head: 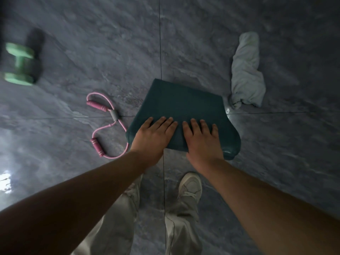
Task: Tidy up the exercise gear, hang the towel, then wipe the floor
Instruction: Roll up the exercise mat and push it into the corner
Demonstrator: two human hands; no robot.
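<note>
Left hand point(154, 137), right hand point(202, 141) flat on mat point(184, 100).

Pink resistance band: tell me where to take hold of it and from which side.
Take the pink resistance band at its grey centre joint, coming down from above with the left hand. It lies flat on the floor, left of the teal mat; the joint is where both loops meet, so they should probably hang evenly.

Grey tiled floor point(202, 43), teal mat point(184, 103), white towel point(245, 74), pink resistance band point(108, 124), green dumbbell point(19, 64)
</note>
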